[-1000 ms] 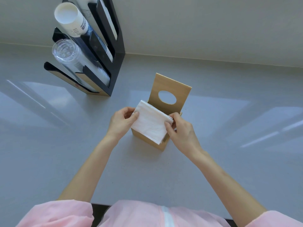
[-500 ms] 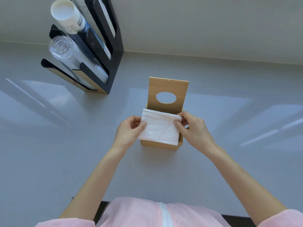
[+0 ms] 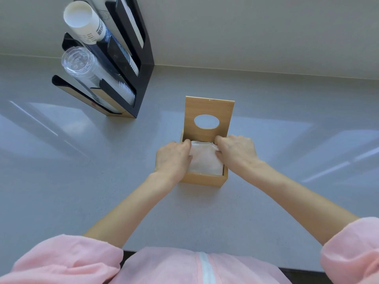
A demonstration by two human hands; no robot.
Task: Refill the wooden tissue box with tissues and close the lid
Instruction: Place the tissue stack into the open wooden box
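The wooden tissue box (image 3: 205, 178) stands near the middle of the grey surface (image 3: 61, 181), with its front wall towards the person. Its lid (image 3: 209, 108) is open and stands upright at the back edge, and an oval hole is cut in the lid. Inside the box lies a white stack of tissues (image 3: 206, 160), which fills the opening almost up to the rim.

The left hand (image 3: 173, 158) is at the left side of the stack, its fingers bent down over the edge of the tissues and touching them. The right hand (image 3: 235, 150) is at the back right corner, its fingers curled on the tissues there; the fingertips of both hands are hidden, so how firmly they grip cannot be told. Both forearms come out of pink sleeves (image 3: 352, 249).

Well apart, at the back left by the wall, stands a black cup holder (image 3: 143, 78) with a stack of paper cups (image 3: 86, 23) and a stack of clear plastic cups (image 3: 82, 66).
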